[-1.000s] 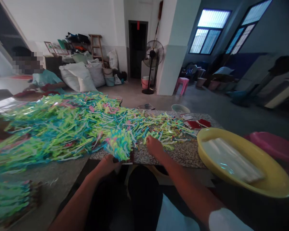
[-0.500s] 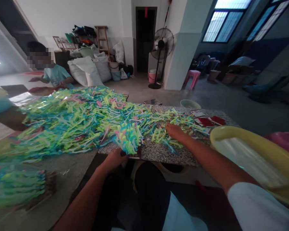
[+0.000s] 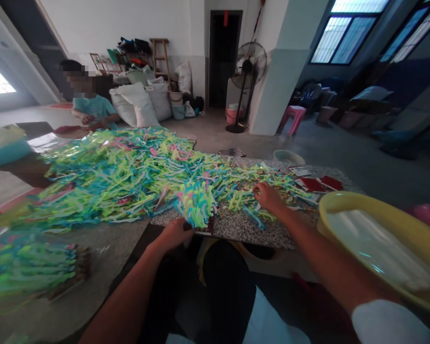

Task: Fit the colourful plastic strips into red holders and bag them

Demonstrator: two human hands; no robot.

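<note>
My left hand point(image 3: 175, 234) is closed at the near left edge of a dark red card point(image 3: 209, 224), which lies at the table's front edge. A thick bunch of green, blue and pink strips point(image 3: 197, 203) covers most of that card. To the right, my right hand point(image 3: 268, 195) is over the loose strips, its thumb and fingers curled into a pinch. Whatever sits between those fingertips is too small to make out. A large heap of similar coloured strips point(image 3: 129, 177) spreads across the speckled stone table point(image 3: 236, 228) behind and left of my hands.
Dark red cards point(image 3: 312, 184) lie at the table's right end, near a yellow basin point(image 3: 331, 203) holding clear plastic. At lower left are more bunched strips point(image 3: 28, 267). Another person point(image 3: 96, 110) sits beyond the heap. A standing fan point(image 3: 247, 67) is farther back.
The view has swung slightly left, so everything sits farther right. My right hand stays over the loose strips and my left stays at the card. The other person's hands have come together.
</note>
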